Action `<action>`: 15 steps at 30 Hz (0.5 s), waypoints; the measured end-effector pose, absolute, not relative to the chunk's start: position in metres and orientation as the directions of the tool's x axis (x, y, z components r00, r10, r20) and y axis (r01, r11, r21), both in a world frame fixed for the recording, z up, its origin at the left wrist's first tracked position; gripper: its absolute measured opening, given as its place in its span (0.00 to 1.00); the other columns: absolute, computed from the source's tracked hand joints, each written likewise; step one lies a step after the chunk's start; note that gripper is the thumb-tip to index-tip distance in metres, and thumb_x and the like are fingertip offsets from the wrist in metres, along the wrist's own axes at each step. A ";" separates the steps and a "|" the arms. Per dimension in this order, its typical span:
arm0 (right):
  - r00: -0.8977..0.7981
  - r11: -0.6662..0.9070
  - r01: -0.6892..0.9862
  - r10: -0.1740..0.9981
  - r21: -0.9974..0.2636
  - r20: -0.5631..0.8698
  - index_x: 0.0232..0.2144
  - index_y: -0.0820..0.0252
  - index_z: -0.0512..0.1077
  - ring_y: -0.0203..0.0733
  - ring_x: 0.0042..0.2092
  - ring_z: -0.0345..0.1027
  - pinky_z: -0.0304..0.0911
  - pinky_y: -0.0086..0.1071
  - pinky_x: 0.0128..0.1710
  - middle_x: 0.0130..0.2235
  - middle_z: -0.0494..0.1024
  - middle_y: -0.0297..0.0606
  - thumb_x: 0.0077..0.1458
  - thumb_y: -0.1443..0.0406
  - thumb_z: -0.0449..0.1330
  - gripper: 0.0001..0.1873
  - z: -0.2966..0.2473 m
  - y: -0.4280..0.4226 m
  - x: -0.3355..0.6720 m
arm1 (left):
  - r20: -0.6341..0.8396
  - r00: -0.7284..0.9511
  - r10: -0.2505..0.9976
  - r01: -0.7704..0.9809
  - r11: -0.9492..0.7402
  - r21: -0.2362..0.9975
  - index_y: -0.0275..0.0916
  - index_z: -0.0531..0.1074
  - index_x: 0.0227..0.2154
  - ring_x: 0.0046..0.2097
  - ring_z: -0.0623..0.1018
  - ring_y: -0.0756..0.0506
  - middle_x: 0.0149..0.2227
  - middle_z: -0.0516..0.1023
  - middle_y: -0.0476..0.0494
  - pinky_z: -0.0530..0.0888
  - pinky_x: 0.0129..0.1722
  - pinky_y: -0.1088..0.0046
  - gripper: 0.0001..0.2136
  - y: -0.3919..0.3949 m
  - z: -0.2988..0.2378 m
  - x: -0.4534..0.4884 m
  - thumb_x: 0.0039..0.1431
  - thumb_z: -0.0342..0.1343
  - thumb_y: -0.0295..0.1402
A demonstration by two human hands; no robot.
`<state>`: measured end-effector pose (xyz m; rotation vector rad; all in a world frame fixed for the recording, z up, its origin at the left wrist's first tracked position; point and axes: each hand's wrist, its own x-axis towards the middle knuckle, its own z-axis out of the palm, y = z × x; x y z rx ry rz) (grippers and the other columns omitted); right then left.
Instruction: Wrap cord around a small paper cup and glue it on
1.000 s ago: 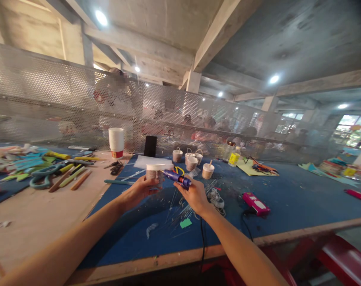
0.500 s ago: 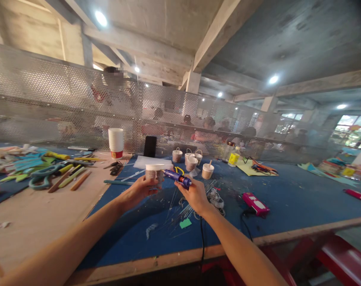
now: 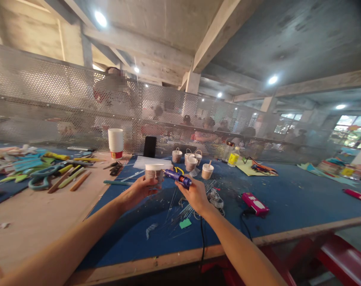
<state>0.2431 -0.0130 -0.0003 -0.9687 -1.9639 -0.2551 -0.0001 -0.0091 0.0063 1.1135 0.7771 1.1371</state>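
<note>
Fingers of my left hand (image 3: 141, 188) are wrapped round a paper cup (image 3: 153, 172) with a white rim and a greyish-brown covering, held upright above the blue mat. My right hand (image 3: 195, 194) grips a purple glue gun (image 3: 177, 177) whose nozzle points left, at the cup's side near the rim. Whether the tip touches the cup is too small to tell. A black cord hangs below my right hand over the table's front edge. Beyond the hands stand several small cups with looped handles (image 3: 191, 163), and a cup with a stick (image 3: 207, 171) is to their right.
Left lie scissors (image 3: 41, 174), clay tools and coloured scraps; a stack of paper cups (image 3: 115, 143) stands behind. Grey cord (image 3: 216, 200) and thin strands lie by my right hand. A pink power strip (image 3: 256, 204) sits right. A perforated metal screen (image 3: 64, 111) runs behind, people beyond it.
Both hands, the cup and the glue gun hold almost the same position. Behind the screen, a person at the left has shifted slightly.
</note>
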 end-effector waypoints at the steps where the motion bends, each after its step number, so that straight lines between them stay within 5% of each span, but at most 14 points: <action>1: -0.286 0.670 0.719 0.530 -0.187 0.798 0.34 0.59 0.73 0.42 0.30 0.75 0.60 0.29 0.29 0.30 0.81 0.39 0.67 0.52 0.55 0.18 0.000 -0.013 0.243 | 0.052 0.277 0.959 -0.302 0.036 0.953 0.39 0.77 0.42 0.39 0.79 0.45 0.43 0.81 0.41 0.73 0.40 0.69 0.17 -0.009 0.006 0.000 0.48 0.68 0.34; 15: -0.289 0.670 0.719 0.532 -0.187 0.796 0.33 0.58 0.71 0.41 0.29 0.73 0.57 0.29 0.28 0.29 0.80 0.37 0.67 0.53 0.56 0.17 -0.001 -0.015 0.242 | 0.082 0.301 0.950 -0.301 0.013 0.954 0.38 0.77 0.44 0.40 0.78 0.45 0.42 0.80 0.43 0.73 0.40 0.70 0.16 -0.007 0.002 -0.002 0.51 0.67 0.34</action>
